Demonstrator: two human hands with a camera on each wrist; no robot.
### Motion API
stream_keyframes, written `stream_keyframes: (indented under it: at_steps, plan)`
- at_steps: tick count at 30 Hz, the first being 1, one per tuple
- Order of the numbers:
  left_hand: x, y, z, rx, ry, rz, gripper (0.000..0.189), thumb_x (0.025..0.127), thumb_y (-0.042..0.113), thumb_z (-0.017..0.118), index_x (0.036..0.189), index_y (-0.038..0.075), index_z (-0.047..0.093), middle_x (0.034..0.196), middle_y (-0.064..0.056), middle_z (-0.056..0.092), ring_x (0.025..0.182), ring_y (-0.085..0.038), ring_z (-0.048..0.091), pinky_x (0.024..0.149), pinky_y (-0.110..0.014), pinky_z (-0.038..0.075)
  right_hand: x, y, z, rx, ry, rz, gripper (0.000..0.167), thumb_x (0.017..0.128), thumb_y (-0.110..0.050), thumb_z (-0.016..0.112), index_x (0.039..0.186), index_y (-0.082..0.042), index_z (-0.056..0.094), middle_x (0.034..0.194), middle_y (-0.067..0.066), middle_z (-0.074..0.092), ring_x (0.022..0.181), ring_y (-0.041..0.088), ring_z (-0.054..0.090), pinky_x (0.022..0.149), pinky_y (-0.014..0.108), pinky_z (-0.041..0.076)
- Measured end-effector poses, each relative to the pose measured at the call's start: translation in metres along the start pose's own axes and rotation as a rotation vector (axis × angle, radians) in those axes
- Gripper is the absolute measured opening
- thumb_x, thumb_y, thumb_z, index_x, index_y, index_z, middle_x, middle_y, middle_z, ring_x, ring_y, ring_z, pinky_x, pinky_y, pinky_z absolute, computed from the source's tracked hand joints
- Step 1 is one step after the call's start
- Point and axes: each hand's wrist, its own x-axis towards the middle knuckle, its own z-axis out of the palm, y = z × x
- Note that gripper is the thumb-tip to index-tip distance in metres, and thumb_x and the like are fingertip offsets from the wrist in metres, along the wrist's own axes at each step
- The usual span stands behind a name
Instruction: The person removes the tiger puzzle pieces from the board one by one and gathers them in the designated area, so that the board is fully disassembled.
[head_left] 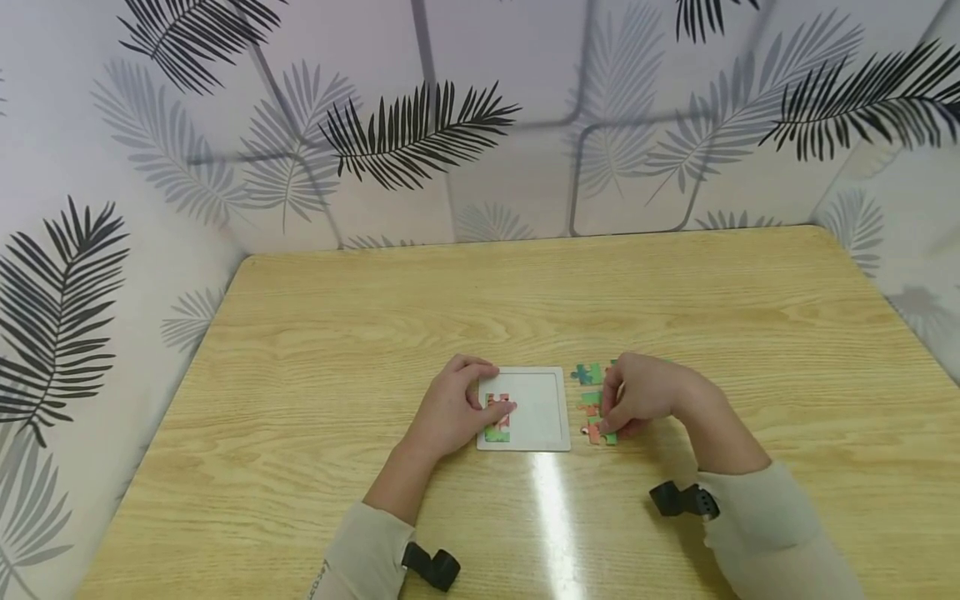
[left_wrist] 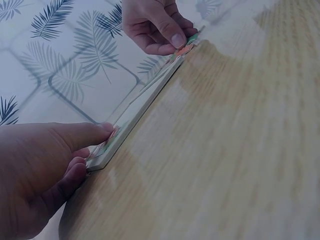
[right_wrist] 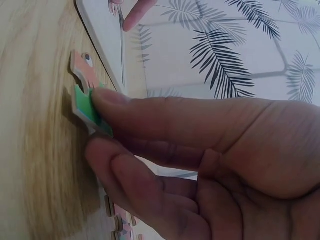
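Observation:
A shallow white puzzle tray (head_left: 537,417) lies on the table, with joined orange and green puzzle pieces (head_left: 497,435) along its left side. My left hand (head_left: 452,410) holds the tray at its left edge. Its thumb (left_wrist: 97,134) lies over those pieces, and the other fingers are at the rim. Right of the tray, my right hand (head_left: 651,388) pinches a green puzzle piece (right_wrist: 87,106) between thumb and fingers, low over the table. An orange section with a printed eye (right_wrist: 83,69) adjoins it. Other loose pieces (head_left: 589,374) lie beside this hand, some partly hidden behind it.
The wood-grain table (head_left: 360,317) extends around the tray on all sides. Behind it and at the left hangs a pale covering with a leaf pattern (head_left: 420,137). Black wrist straps (head_left: 682,500) sit on both sleeves. More pieces (right_wrist: 120,222) show below the right hand in its wrist view.

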Motion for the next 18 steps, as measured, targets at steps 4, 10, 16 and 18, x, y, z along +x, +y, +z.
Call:
stream_keyframes:
  at_steps: [4, 10, 16, 18]
  plan:
    - [0.0001, 0.0001, -0.0010, 0.006, -0.007, 0.003, 0.049, 0.083, 0.029, 0.083, 0.123, 0.005, 0.069, 0.129, -0.005, 0.058, 0.067, -0.006, 0.049, 0.070, -0.021, 0.045, -0.0008, -0.0034, 0.0019, -0.045, 0.024, 0.020, 0.012, 0.081, -0.005, 0.079, 0.078, -0.002, 0.068, 0.077, 0.005, 0.069, 0.066, 0.013, 0.067, 0.065, 0.030, 0.058]
    - [0.0000, -0.0003, -0.0033, -0.012, -0.033, -0.003, 0.056, 0.078, 0.029, 0.087, 0.126, 0.007, 0.068, 0.132, -0.003, 0.057, 0.070, -0.007, 0.052, 0.076, -0.023, 0.046, -0.0017, -0.0081, 0.0045, -0.120, 0.070, 0.036, 0.013, 0.080, -0.005, 0.081, 0.076, -0.002, 0.069, 0.077, 0.005, 0.069, 0.064, 0.014, 0.067, 0.063, 0.029, 0.057]
    - [-0.0004, -0.0013, -0.0052, -0.026, -0.049, 0.010, 0.061, 0.074, 0.026, 0.090, 0.127, 0.006, 0.067, 0.132, -0.003, 0.056, 0.071, -0.008, 0.052, 0.078, -0.023, 0.046, -0.0004, -0.0067, 0.0041, -0.103, 0.058, 0.024, 0.012, 0.080, -0.005, 0.081, 0.077, -0.001, 0.070, 0.077, 0.006, 0.071, 0.064, 0.014, 0.068, 0.064, 0.030, 0.058]
    - [-0.0008, -0.0018, -0.0058, -0.028, -0.051, 0.007, 0.061, 0.074, 0.026, 0.090, 0.127, 0.006, 0.067, 0.132, -0.003, 0.056, 0.071, -0.008, 0.052, 0.077, -0.023, 0.046, 0.0011, -0.0053, 0.0032, -0.101, 0.040, 0.015, 0.012, 0.080, -0.006, 0.080, 0.078, -0.001, 0.070, 0.076, 0.006, 0.070, 0.064, 0.013, 0.067, 0.063, 0.030, 0.058]
